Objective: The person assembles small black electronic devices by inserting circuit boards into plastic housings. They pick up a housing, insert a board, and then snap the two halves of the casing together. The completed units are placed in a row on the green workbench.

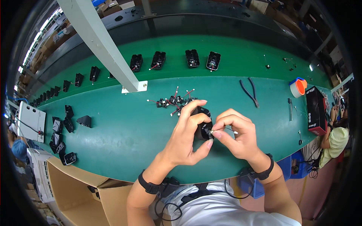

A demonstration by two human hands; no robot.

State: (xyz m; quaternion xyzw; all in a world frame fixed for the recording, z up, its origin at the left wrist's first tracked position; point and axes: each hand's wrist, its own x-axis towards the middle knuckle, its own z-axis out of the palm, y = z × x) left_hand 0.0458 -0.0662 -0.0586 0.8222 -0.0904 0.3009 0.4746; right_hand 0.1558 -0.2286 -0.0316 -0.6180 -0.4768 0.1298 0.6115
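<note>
Above the green table, my left hand (pixel 187 133) is wrapped round a black plastic housing (pixel 202 122), its fingers over the top and thumb at the lower edge. My right hand (pixel 236 134) pinches a small part with a thin wire (pixel 230 130) at the housing's right side. A pale connector shows at the wire's free end. The part itself is mostly hidden by my fingertips. Just beyond my left hand lies a loose pile of small black parts (pixel 174 101) with red and white wire leads.
Black housings (pixel 158 60) stand in a row on the green strip behind. Pliers (pixel 249 93), an orange-and-white tape roll (pixel 298 87) and a black-red box (pixel 316 110) lie right. A metal post (pixel 102 41) rises left of centre; more housings (pixel 57 139) lie left. A cardboard box (pixel 79 188) stands below.
</note>
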